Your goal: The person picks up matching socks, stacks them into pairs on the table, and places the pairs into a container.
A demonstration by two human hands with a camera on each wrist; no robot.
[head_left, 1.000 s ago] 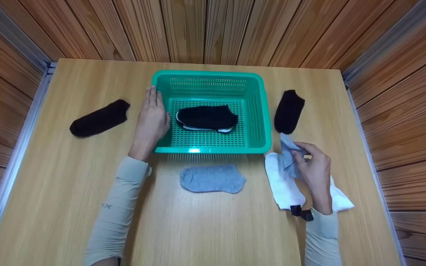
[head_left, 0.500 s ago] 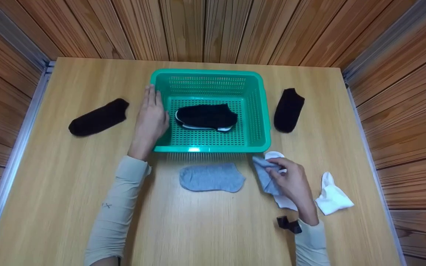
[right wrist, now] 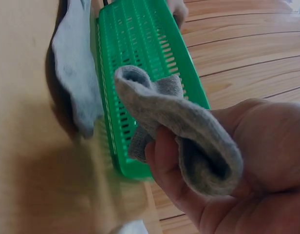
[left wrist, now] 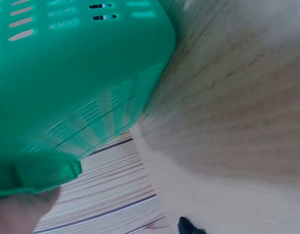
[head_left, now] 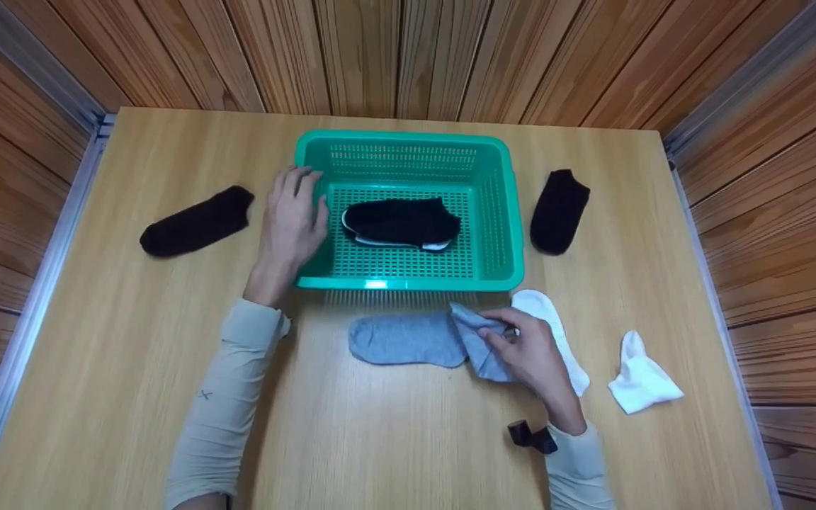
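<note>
In the head view my right hand (head_left: 532, 354) pinches a bunched grey sock (head_left: 480, 346) by its cuff end, between thumb and fingers. The held sock overlaps the right end of another grey sock (head_left: 408, 340), which lies flat before the basket. The right wrist view shows the pinched sock (right wrist: 179, 122) folded, its opening toward the palm. My left hand (head_left: 290, 219) rests at the left rim of a green plastic basket (head_left: 408, 283), fingers slightly bent and thumb toward the inside. In the left wrist view part of that hand (left wrist: 23, 209) shows under the basket rim (left wrist: 38, 187).
Inside the basket lies a black sock (head_left: 402, 221) over something white. Black socks lie left (head_left: 197, 222) and right (head_left: 560, 212) of the basket. A white sock (head_left: 553, 333) lies beside my right hand, and a crumpled white sock (head_left: 642, 375) farther right. Wood-panel walls (head_left: 401, 57) surround the table.
My right hand has carried the grey sock leftward from over the white sock to the flat grey sock. The left hand's fingers have bent a little and spread at the basket rim.
</note>
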